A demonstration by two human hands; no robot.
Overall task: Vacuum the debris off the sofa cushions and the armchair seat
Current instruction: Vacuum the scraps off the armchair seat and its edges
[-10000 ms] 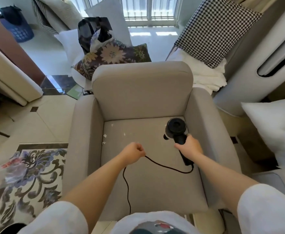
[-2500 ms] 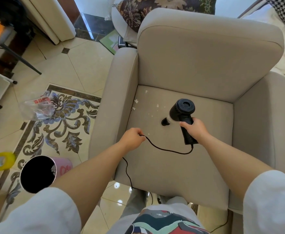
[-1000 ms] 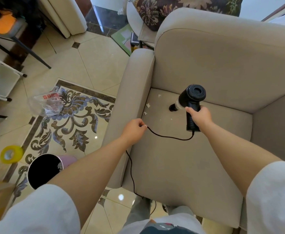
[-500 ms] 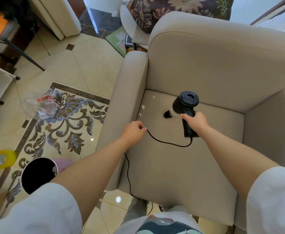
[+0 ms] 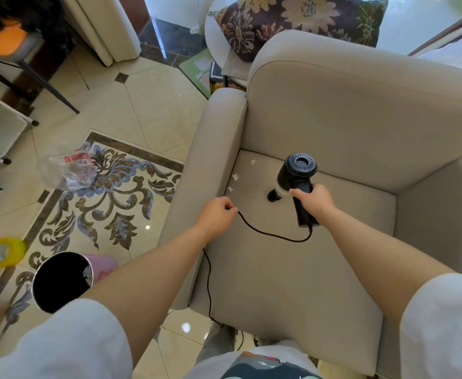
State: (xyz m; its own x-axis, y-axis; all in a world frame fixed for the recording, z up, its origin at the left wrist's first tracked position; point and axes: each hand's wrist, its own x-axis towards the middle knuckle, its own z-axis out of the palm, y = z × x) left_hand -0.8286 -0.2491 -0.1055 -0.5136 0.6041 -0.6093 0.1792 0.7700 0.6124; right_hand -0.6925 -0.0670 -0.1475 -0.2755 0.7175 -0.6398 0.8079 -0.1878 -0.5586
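The right hand (image 5: 313,199), fingers wrapped around the black handheld corded vacuum (image 5: 295,181), is working its nozzle leftward across the beige fabric armchair seat (image 5: 292,269) toward seemingly three remaining white paper scraps (image 5: 234,177) beside the armchair's left armrest, while the left hand (image 5: 216,212) is pinching the thin black cord (image 5: 268,235).

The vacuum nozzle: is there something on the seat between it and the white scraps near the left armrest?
Nothing visible blocks it. The handheld vacuum, gripped by the right hand, points its nozzle at bare seat cushion; the paper scraps lie beyond open fabric. The cord, pinched by the left hand, trails nearer the front edge.
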